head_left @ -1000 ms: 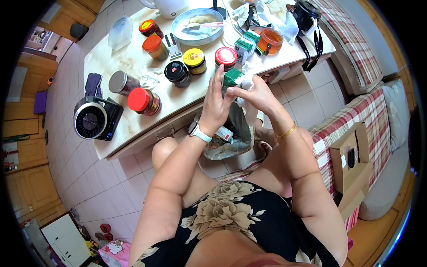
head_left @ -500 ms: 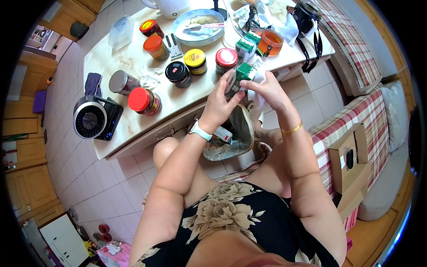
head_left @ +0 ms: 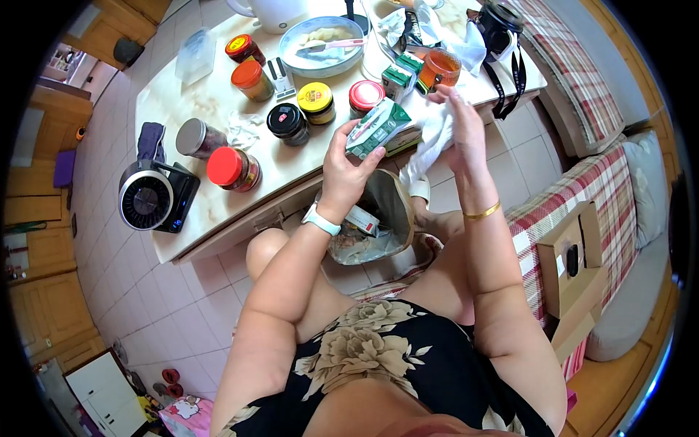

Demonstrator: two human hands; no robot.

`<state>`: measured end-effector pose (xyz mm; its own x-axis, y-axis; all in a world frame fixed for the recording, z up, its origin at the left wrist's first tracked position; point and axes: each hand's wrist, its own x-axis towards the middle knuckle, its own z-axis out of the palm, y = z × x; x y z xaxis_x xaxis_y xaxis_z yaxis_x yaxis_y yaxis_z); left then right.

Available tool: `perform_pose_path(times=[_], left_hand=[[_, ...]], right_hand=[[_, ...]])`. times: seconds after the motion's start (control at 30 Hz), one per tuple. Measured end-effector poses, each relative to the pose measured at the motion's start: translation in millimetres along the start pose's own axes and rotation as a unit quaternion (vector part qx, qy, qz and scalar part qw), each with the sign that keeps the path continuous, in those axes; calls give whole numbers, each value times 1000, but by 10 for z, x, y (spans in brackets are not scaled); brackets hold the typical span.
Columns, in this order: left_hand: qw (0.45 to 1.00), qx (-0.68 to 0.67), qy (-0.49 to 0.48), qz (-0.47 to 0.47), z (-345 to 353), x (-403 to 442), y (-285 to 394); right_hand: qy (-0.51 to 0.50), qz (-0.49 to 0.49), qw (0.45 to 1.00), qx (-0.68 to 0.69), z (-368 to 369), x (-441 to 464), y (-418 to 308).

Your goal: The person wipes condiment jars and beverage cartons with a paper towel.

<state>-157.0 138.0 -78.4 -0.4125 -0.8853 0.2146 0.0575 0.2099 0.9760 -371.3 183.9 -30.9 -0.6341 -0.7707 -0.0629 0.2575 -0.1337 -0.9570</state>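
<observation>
My left hand [head_left: 346,171] is closed around a small green-and-white carton [head_left: 378,130], which tilts above the table's front edge. In my right hand [head_left: 466,131] hangs a crumpled white tissue [head_left: 435,138], just right of the carton. Another green-and-white carton [head_left: 397,80] stands behind, near a jar of orange-red contents [head_left: 441,69]. Left of the held carton is a jar with a red lid [head_left: 365,96]. Below my hands, an open lined trash bin [head_left: 397,197] holds a white box [head_left: 362,219] and some plastic.
Several lidded jars, one with a yellow lid [head_left: 315,97], stand on the marble-look table [head_left: 186,233]. A bowl [head_left: 320,69] with a pink-handled knife sits at the back. A small fan [head_left: 149,193] occupies the left corner; a camera [head_left: 502,25] with hanging strap is at the right.
My hands have moved apart. The tissue has gone right with my right hand, leaving the carton in my left hand alone, turned more to show its long side.
</observation>
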Motion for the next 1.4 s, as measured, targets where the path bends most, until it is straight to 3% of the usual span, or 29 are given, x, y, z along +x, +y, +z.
perform_pose_path(times=[0.07, 0.13, 0.2, 0.27, 0.33, 0.4, 0.47, 0.53, 0.6, 0.8, 0.9, 1.03, 1.2, 1.4], left_hand=[[1000, 11, 5, 8, -19, -1, 16], [981, 160, -16, 104, -49, -3, 181], [977, 179, -24, 116, -44, -11, 202], [971, 197, -35, 128, -27, -33, 214], [963, 222, -37, 148, -12, -47, 231], [965, 213, -34, 149, -10, -42, 224], [957, 239, -14, 163, -38, -25, 232], [954, 249, -8, 167, -74, -8, 245], [950, 260, -1, 172, -115, 1, 247], [952, 252, 1, 175, -226, 29, 250], [963, 242, -45, 113, -293, 26, 302], [953, 263, -84, 125, -328, 24, 311], [957, 249, -119, 83, -329, 9, 324], [948, 268, -134, 105, -321, -24, 254]], right_hand=[[83, -59, 990, 96, -101, 57, 62], [113, -92, 974, 176, -28, -32, -67], [101, -109, 974, 173, -2, -93, -68], [-30, -119, 969, 215, 200, -267, -110], [-155, -186, 969, 41, 307, -368, 1], [-200, -236, 942, -131, 365, -413, 89], [-158, -264, 937, -164, 389, -460, 47], [-100, -366, 821, -426, 308, -426, -16], [-112, -367, 845, -373, 298, -371, 79], [-242, -386, 799, -393, 359, -425, -7], [-242, -378, 794, -411, 350, -408, 44], [-271, -303, 814, -416, 321, -418, 12], [-291, -312, 813, -397, 336, -439, 37], [-326, -310, 814, -367, 423, -493, 79]])
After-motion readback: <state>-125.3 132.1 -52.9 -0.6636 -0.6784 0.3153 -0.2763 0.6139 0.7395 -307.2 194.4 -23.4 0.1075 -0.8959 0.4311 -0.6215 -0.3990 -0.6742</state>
